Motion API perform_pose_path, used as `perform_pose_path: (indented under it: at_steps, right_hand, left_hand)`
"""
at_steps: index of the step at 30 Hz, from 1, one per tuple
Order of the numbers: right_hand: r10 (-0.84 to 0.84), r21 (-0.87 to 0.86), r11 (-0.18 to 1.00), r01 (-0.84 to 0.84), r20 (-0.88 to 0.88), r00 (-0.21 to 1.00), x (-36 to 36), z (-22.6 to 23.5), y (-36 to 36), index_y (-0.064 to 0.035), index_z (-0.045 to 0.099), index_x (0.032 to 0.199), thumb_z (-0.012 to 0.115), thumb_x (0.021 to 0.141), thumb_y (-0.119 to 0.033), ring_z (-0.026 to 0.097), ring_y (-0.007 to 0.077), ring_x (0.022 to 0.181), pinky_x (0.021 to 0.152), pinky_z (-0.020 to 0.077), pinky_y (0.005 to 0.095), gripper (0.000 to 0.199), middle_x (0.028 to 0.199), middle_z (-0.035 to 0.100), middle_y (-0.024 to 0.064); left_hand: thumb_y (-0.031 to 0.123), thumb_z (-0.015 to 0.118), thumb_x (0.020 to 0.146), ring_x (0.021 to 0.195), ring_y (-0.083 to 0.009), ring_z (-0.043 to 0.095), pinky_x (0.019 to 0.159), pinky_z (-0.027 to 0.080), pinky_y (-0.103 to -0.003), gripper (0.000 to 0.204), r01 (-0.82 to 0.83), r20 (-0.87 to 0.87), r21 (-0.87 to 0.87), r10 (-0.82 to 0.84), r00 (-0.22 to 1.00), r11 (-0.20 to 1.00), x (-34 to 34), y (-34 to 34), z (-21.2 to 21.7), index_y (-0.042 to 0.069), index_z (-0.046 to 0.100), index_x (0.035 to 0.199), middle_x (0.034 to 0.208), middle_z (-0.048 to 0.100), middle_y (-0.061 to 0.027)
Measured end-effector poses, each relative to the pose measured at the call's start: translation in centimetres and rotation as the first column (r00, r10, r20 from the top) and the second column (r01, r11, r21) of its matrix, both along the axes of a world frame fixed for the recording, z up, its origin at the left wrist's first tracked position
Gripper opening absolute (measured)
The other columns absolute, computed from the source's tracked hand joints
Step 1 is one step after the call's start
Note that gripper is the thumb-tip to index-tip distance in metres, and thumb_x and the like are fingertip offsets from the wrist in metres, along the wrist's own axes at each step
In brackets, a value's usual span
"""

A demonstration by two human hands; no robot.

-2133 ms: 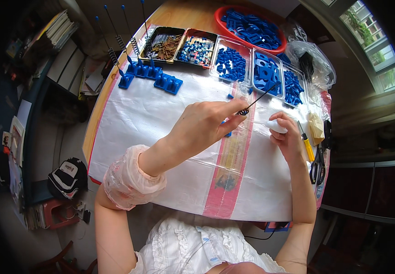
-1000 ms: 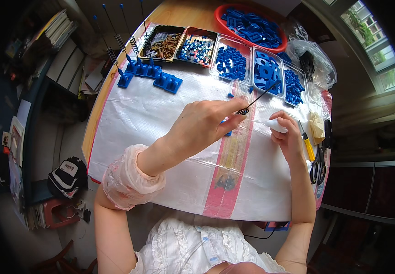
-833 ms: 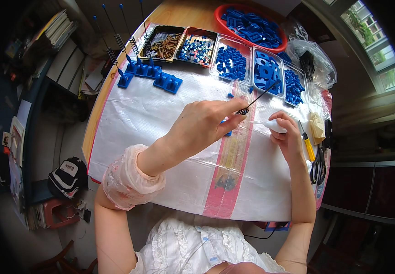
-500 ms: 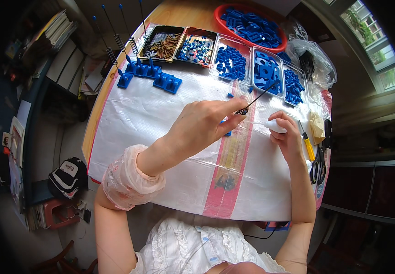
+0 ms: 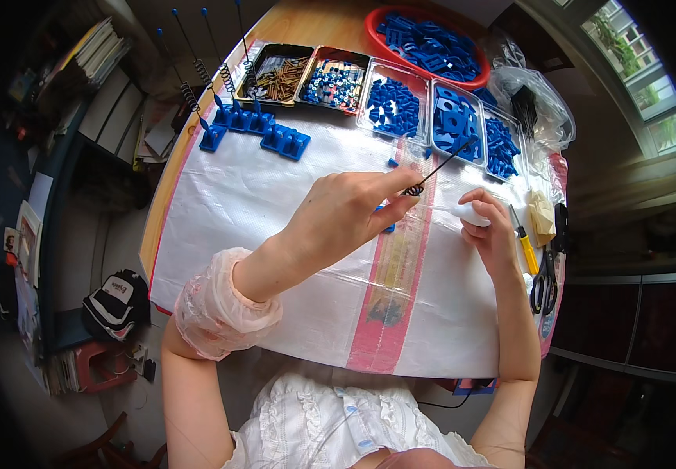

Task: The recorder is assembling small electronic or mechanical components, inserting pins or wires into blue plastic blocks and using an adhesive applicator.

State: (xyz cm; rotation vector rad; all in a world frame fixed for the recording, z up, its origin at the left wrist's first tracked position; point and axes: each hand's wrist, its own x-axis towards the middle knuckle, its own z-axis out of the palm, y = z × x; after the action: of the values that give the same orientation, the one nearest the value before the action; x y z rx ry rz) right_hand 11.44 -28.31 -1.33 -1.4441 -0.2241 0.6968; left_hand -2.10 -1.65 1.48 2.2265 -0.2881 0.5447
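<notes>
Your left hand (image 5: pixel 346 215) pinches the coiled end of a thin black spring rod (image 5: pixel 439 164) above the white sheet (image 5: pixel 275 195); it looks light and whippy, so grip at the coil. Your right hand (image 5: pixel 490 230) closes on a small white piece (image 5: pixel 469 213). Beyond sit trays of blue parts (image 5: pixel 432 117).

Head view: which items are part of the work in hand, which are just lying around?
In use:
left hand pinching a black spring rod
right hand holding a small white piece
blue piece under the left hand

Lying about:
scissors
yellow-handled tool
red bowl of blue parts
plastic bag
</notes>
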Motion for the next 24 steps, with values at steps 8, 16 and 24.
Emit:
perform_pose_path:
  at_steps: [8, 16, 24]
  right_hand:
    - [-0.003, -0.008, 1.000, 0.003, -0.014, 1.000, 0.03, 0.01, -0.01, -0.0052, 0.066, 0.104, 0.061, 0.095, -0.025, 0.034, 0.0018, 0.058, 0.052, 0.0264, 0.0213, 0.022, 0.076, 0.051, -0.0041]
    - [-0.006, -0.008, 1.000, 0.006, -0.012, 1.000, 0.22, -0.21, -0.28, -0.0051, 0.066, 0.105, 0.060, 0.095, -0.024, 0.034, 0.0021, 0.057, 0.052, 0.0268, 0.0214, 0.022, 0.075, 0.050, -0.0043]
    - [0.001, -0.001, 1.000, -0.001, -0.019, 1.000, 0.05, -0.03, 0.05, -0.0047, 0.066, 0.104, 0.060, 0.095, -0.023, 0.035, 0.0021, 0.058, 0.052, 0.0274, 0.0216, 0.022, 0.075, 0.051, -0.0039]
  left_hand:
    - [0.012, 0.074, 0.097, 0.060, -0.0198, 0.067, 0.057, 0.053, -0.032, 0.022, -0.005, -0.004, 0.007, 0.005, 1.000, 1.000, 0.02, 0.06, -0.13, 0.011, 0.070, 0.119, 0.087, 0.077, -0.0094]
    - [0.013, 0.074, 0.097, 0.060, -0.0197, 0.068, 0.057, 0.053, -0.032, 0.023, -0.001, 0.004, 0.005, 0.001, 1.000, 1.000, 0.08, 0.07, -0.24, 0.011, 0.070, 0.120, 0.087, 0.077, -0.0097]
    - [0.014, 0.074, 0.097, 0.060, -0.0195, 0.068, 0.057, 0.053, -0.031, 0.023, -0.004, -0.014, 0.008, 0.004, 1.000, 1.000, 0.01, 0.06, 0.01, 0.010, 0.070, 0.119, 0.087, 0.078, -0.0095]
